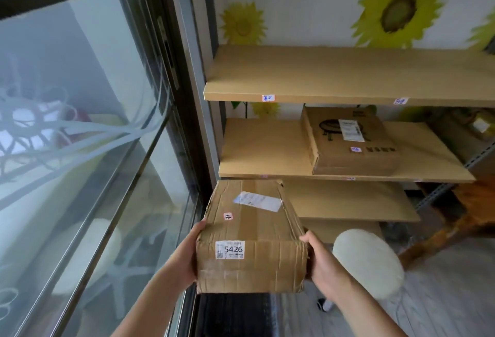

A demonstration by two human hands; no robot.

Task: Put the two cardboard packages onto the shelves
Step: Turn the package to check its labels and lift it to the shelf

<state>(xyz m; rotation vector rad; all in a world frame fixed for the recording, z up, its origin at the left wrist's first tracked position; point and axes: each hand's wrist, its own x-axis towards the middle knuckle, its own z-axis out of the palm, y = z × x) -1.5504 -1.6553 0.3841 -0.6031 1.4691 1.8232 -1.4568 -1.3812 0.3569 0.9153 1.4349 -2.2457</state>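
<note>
held package (pixel 250 235): creased cardboard box, carried in the air in front of the shelving, below the middle shelf's front edge. Near face carries a white label reading 5426; top has a white shipping label and a small pink sticker.
left hand (pixel 184 253): clamped on the held package's left side, thumb up at the top edge, palm on the side wall.
right hand (pixel 322 261): clamped on the right side of the same box, thumb at the top corner, fingers wrapped under/behind, not fully visible.
second package (pixel 351 140): flat cardboard box with a black line drawing and a white label, lying on the middle shelf, right of centre, slightly skewed.
top shelf (pixel 334 74): tan board, bare in the visible part, small tags on its front edge.
middle shelf (pixel 262 146): bare left half, directly above and beyond the held package.
lower shelf (pixel 348 200): partly hidden behind the held package.
window (pixel 88 122): glass panes with dark frame, left of the shelving.
stool (pixel 368 261): round white seat, right of the right hand, on the floor.
wall (pixel 308 2): white with sunflower prints behind the shelves.
</note>
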